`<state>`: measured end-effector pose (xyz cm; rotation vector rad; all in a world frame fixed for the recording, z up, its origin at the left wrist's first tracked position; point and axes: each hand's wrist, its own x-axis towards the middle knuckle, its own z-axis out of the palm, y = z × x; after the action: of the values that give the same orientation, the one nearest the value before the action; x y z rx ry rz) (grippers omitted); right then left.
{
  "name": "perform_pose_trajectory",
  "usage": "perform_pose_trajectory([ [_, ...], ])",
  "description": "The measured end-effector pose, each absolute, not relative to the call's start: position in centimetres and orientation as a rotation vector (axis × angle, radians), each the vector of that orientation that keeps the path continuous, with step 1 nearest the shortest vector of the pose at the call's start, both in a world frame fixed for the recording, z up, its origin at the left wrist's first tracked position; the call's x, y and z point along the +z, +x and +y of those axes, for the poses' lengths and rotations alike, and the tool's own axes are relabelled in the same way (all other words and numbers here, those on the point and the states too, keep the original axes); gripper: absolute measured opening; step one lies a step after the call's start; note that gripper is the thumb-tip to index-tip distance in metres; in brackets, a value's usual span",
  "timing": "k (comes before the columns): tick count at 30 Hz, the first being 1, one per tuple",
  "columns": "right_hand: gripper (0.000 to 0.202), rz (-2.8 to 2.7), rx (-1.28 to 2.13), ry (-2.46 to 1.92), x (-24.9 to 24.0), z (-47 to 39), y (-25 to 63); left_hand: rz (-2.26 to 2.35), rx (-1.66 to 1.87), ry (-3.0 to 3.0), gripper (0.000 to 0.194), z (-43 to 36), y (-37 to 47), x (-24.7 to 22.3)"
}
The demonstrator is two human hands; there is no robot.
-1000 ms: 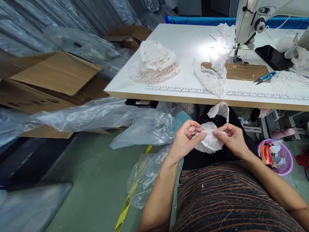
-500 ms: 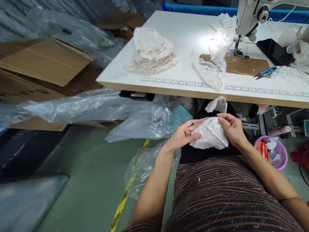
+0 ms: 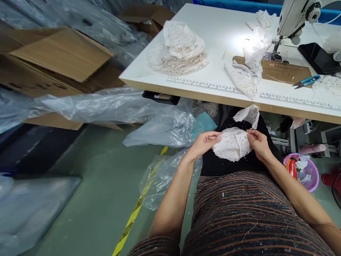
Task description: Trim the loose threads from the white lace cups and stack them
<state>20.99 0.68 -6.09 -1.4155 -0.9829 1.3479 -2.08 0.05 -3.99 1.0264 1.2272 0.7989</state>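
Note:
A piece of white lace fabric (image 3: 232,146) is stretched between my two hands above my lap. My left hand (image 3: 204,144) pinches its left edge between thumb and fingers. At the upper right edge, my right hand (image 3: 259,144) pinches it the same way. Beyond them, a loose lace strip (image 3: 246,114) lies curled on my dark-clad thigh, just under the table edge. More white lace (image 3: 246,76) drapes over the front of the sewing table (image 3: 213,21), left of the sewing machine (image 3: 295,21).
A lace pile (image 3: 185,48) sits on the table's left side. Blue thread snips (image 3: 307,81) and a black phone (image 3: 315,57) lie near the machine. Cardboard boxes (image 3: 64,49) and plastic sheeting (image 3: 165,124) crowd the left. A purple basket (image 3: 315,174) stands at right on the floor.
My left hand has closed its thumb and fingers on the lace, which is now spread flatter between both hands. The whole view has shifted, with the table appearing further right.

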Motion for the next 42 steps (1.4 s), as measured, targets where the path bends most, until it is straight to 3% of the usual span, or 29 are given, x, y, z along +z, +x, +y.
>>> perform_pose_trajectory([
  [6,0.023,-1.177,1.218,-1.521,-5.7,-0.2,21.4,1.306,0.773,1.228,0.043,0.4,-2.4,-4.4],
  [10,0.012,-1.365,0.76,-1.6,-3.8,-1.1,21.8,1.384,0.847,1.424,0.038,1.1,-2.3,-4.3],
  [14,0.017,-1.497,0.482,-1.465,-1.7,-0.6,21.6,1.375,1.045,1.585,0.029,2.3,-0.5,-3.6],
  [18,0.025,-1.512,0.599,-1.403,0.4,1.1,20.1,1.296,1.192,1.696,0.032,3.1,2.3,-2.4],
  [23,0.026,-1.382,0.715,-1.436,1.5,3.1,18.6,1.116,1.201,1.919,0.021,2.7,3.5,-1.1],
  [27,0.03,-1.377,1.062,-1.219,1.8,2.6,19.2,1.202,1.295,1.796,0.02,2.3,2.3,-0.5],
  [33,0.03,-1.569,1.451,-0.991,3.5,-2.1,20.4,1.032,1.182,1.439,0.052,1.5,1.9,0.6],
  [36,0.025,-1.725,1.475,-0.94,4.0,-4.0,20.5,0.773,0.934,1.302,0.064,0.7,2.4,1.0],
  [39,0.025,-1.861,1.443,-0.899,4.6,-4.2,21.0,0.612,0.801,1.222,0.049,-0.1,2.4,1.2],
  [42,0.022,-2.037,1.228,-0.895,6.2,-2.0,23.1,0.765,0.816,1.11,0.04,-0.9,2.0,1.3],
])
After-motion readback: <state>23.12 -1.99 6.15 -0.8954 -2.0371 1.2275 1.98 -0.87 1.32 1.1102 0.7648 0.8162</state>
